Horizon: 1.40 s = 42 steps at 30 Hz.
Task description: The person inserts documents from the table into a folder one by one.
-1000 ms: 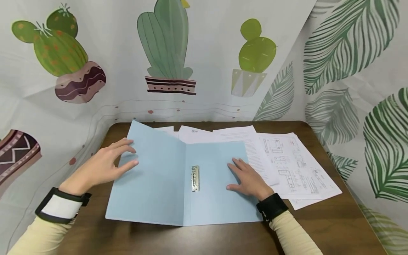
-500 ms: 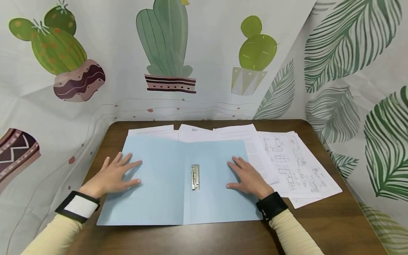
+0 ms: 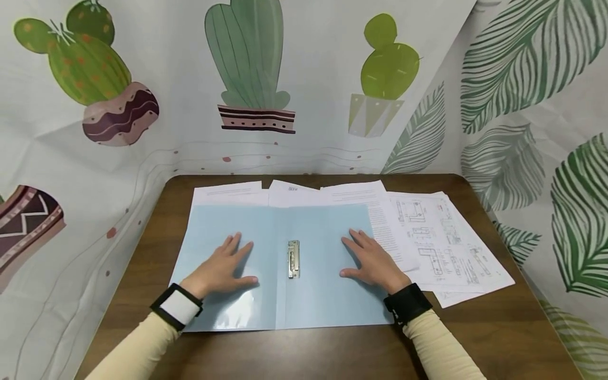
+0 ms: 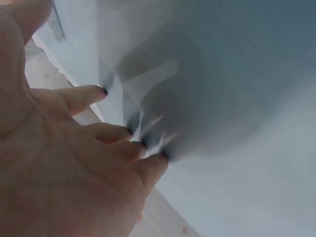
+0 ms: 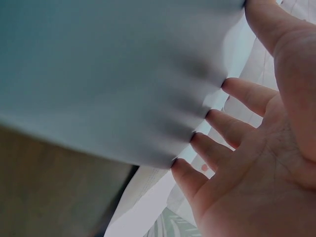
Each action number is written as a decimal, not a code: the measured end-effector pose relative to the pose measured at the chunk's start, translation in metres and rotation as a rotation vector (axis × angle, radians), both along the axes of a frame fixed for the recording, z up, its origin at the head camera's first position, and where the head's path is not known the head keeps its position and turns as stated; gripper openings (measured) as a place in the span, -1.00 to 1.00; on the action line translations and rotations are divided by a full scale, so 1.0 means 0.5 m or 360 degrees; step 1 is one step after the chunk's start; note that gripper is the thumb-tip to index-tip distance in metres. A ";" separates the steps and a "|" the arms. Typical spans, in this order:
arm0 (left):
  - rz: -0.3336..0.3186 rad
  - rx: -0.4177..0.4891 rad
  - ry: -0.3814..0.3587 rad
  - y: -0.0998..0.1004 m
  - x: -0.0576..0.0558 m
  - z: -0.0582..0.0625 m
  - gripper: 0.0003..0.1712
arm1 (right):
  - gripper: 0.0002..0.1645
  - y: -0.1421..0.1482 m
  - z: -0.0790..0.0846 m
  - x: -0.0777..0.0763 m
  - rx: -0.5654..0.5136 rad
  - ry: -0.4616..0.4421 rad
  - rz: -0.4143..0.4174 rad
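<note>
A light blue folder [image 3: 328,311] lies spread flat on the table, with a metal clip [image 3: 293,259] beside its fold. My left hand [image 3: 222,270] rests on the left cover, its fingers spread; in the left wrist view the fingertips [image 4: 159,160] touch the smooth blue surface. On the right cover my right hand [image 3: 372,262] also lies with fingers spread, near the outer edge. The right wrist view shows its fingertips [image 5: 182,168] pressing on the folder [image 5: 98,74]. Neither hand holds anything.
Printed text sheets [image 3: 353,195] stick out from behind the folder's top edge. To the right, sheets with technical drawings [image 3: 442,243] overlap on the brown wooden table [image 3: 480,338]. A cactus-print cloth [image 3: 328,79] hangs behind the table.
The left cover, raised a second ago, has come down flat. My left hand has let it drop and slid right across it towards the fold. My right hand has stayed in place.
</note>
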State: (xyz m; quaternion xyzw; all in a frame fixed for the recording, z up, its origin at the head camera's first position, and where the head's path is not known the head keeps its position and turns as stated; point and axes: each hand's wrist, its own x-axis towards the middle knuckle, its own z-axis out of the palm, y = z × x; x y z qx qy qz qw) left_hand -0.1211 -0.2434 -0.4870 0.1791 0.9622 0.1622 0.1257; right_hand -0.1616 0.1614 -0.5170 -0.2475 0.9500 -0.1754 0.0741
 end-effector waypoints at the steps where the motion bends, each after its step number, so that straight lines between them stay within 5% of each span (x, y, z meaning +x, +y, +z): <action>1: -0.0001 0.0005 0.0012 0.013 0.003 -0.006 0.09 | 0.08 -0.002 0.001 0.000 -0.0002 0.0003 0.0004; 11: 0.0113 -0.0076 0.0080 0.109 0.026 -0.049 0.25 | 0.08 -0.017 0.003 -0.010 -0.0020 0.0002 0.0019; 23: 0.0168 -0.0094 0.0114 0.102 0.051 -0.068 0.28 | 0.08 -0.038 0.005 0.001 -0.0016 -0.0058 0.0019; 29: 0.0159 -0.0087 0.0095 0.101 0.055 -0.071 0.29 | 0.04 -0.059 0.039 0.012 0.0069 -0.0079 0.0057; 35: 0.0149 -0.0099 0.0104 0.112 0.043 -0.067 0.30 | -0.02 -0.123 0.086 0.021 0.0065 -0.0012 0.0017; 42: 0.0139 -0.0070 0.0107 0.121 0.042 -0.058 0.29 | 0.11 -0.220 0.069 0.028 0.0061 -0.0053 -0.0101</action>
